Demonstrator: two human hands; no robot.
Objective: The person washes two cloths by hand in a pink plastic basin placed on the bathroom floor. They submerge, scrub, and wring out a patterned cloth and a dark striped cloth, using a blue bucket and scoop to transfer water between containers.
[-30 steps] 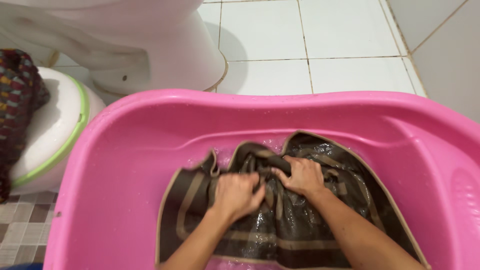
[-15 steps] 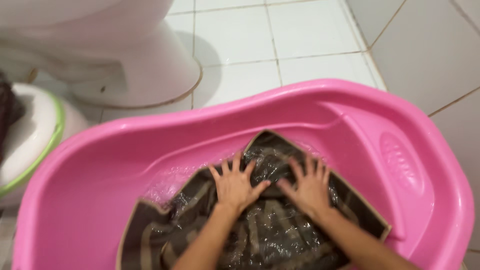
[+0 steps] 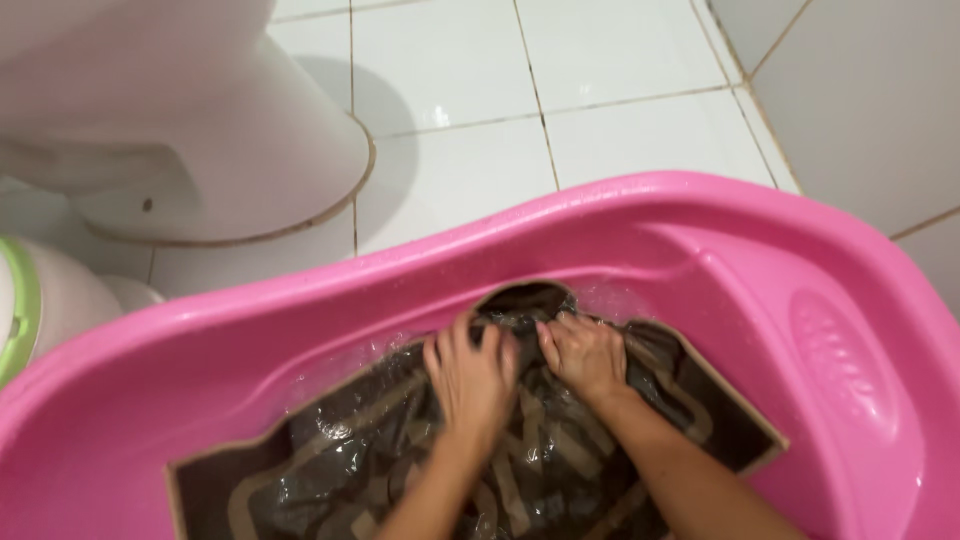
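White pot with a green rim [image 3: 30,310]: far left, cut off by the frame edge. Toilet base [image 3: 200,150]: smooth white ceramic, top out of view. Pink plastic tub [image 3: 700,230]: glossy, rounded, on white floor tiles [image 3: 450,90]. Wet brown cloth with tan trim [image 3: 330,470]: lies in the tub, lower part cut off. Left hand [image 3: 470,380] and right hand [image 3: 585,352]: fingers curled, bunching the cloth; fingertips blurred.

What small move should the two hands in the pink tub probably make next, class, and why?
Probably push the gathered fold away and spread it flat: the left hand and right hand both clutch bunched, wet brown cloth near the far wall of the pink tub.
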